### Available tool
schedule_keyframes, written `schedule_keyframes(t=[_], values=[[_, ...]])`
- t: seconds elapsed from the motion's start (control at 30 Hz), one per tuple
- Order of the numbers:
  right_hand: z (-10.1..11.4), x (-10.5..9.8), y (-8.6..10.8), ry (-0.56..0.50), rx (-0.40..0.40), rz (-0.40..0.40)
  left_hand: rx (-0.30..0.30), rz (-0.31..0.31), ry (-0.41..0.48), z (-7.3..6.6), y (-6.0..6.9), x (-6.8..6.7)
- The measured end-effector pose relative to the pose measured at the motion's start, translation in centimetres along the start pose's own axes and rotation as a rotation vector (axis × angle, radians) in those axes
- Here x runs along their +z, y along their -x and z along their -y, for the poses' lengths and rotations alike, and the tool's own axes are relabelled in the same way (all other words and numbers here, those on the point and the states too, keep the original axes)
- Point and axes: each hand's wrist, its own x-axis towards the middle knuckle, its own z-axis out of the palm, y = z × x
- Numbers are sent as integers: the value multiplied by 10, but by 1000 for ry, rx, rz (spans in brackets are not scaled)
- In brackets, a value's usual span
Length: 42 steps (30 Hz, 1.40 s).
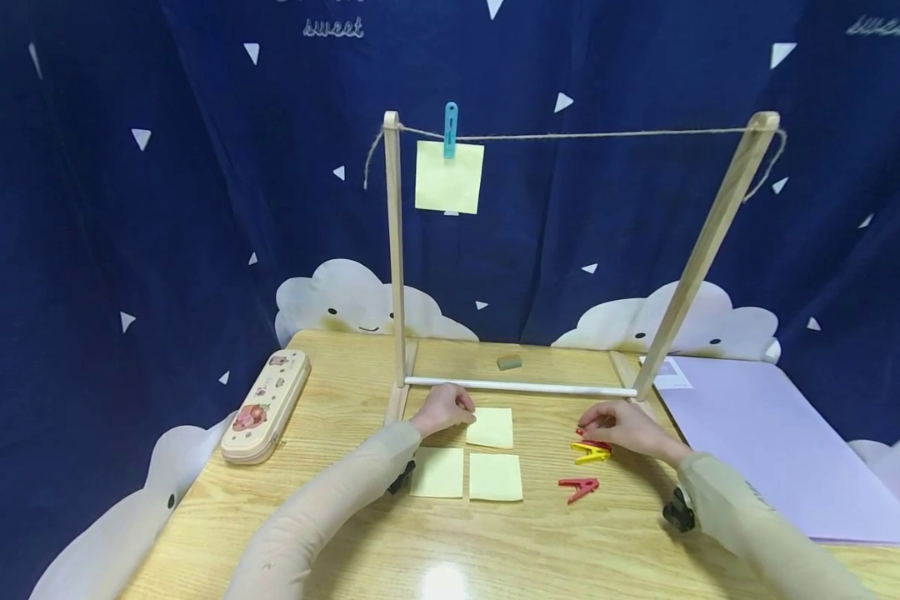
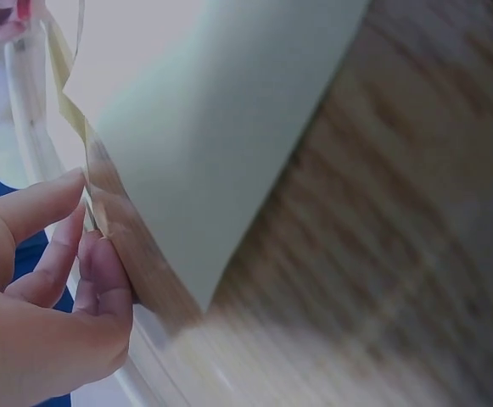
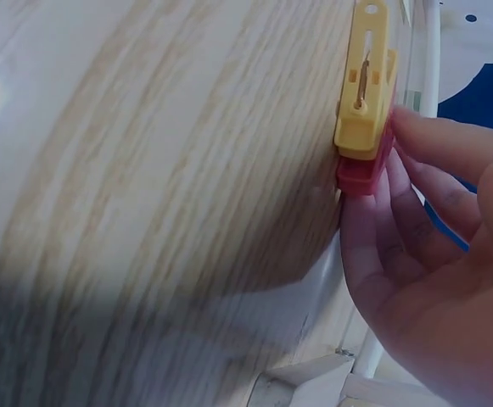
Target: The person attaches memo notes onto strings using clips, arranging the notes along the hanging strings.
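Three pale yellow paper squares lie on the table: a rear one (image 1: 490, 427), a front left one (image 1: 438, 472) and a front right one (image 1: 495, 477). The left hand (image 1: 446, 408) has its fingertips at the left edge of the rear square; in the left wrist view this hand (image 2: 59, 280) has thumb and fingers close to a paper edge. The right hand (image 1: 622, 425) pinches a red clip (image 1: 580, 432) behind a yellow clip (image 1: 591, 452). In the right wrist view its fingers (image 3: 424, 127) touch the red clip (image 3: 361, 174), partly hidden by the yellow one (image 3: 365, 85). Another red clip (image 1: 579, 488) lies nearer.
A wooden frame (image 1: 396, 250) holds a string (image 1: 607, 134), where a blue clip (image 1: 450, 131) carries a yellow square (image 1: 448, 177). A pencil case (image 1: 266, 406) lies left, a purple board (image 1: 787, 450) right. A small greenish block (image 1: 509, 362) sits behind the white bar (image 1: 517, 386).
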Motion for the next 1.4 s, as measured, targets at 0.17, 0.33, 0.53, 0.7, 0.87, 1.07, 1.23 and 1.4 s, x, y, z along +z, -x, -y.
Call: schedule_keyframes(t=[0.17,0.33,0.53,0.7,0.87,1.07,1.23,1.4], values=[[1,0,0,26,-10,-13,-6,-15,-7,0,-2,0],[3,-1,0,67,-12,-37,-17,-55,-34,0,-2,1],[0,-3,0,70,-8,-32,4,-88,-140,-2,0,2],[-2,-4,0,62,-9,-34,-9,-77,-161,-4,-2,2],[-1,-4,0,57,-3,-36,-20,-60,-169,-5,-3,2],[-1,-3,0,53,4,-29,-38,-44,-152,-5,-4,4],[-1,-2,1,41,7,-26,-28,-43,-156,-4,-3,5],[-2,-2,1,36,4,-19,-3,-30,-121,-5,-1,6]])
